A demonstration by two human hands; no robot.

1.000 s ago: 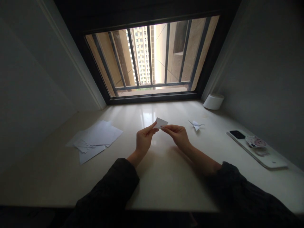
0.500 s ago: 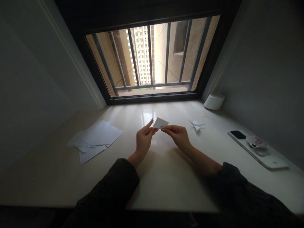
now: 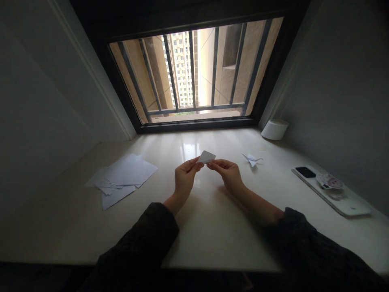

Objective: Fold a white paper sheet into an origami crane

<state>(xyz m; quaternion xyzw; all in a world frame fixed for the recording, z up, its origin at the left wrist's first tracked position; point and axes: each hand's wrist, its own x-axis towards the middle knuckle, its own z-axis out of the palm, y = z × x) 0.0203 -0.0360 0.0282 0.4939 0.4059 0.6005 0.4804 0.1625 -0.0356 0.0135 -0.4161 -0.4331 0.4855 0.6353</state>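
A small folded piece of white paper (image 3: pixel 207 156) is held up over the sill, its top corner pointing toward the window. My left hand (image 3: pixel 185 173) pinches its left lower edge, the thumb lying along the paper. At the lower right edge, my right hand (image 3: pixel 228 172) grips the paper between thumb and fingertips. Both sets of fingertips nearly meet below it and hide its bottom part. To the right of my right hand, a folded white paper crane (image 3: pixel 252 159) rests on the surface.
Loose sheets of white paper (image 3: pixel 129 172) lie in an overlapping pile on the left. A phone (image 3: pixel 349 206) with a round pig-face grip lies at the right. A white cylindrical object (image 3: pixel 274 129) stands in the back right corner. Behind the pale sill (image 3: pixel 209 235) is a barred window (image 3: pixel 194 125).
My left thumb, raised beside the paper before, has come down onto its left edge. The paper has tilted slightly. My right hand has barely moved.
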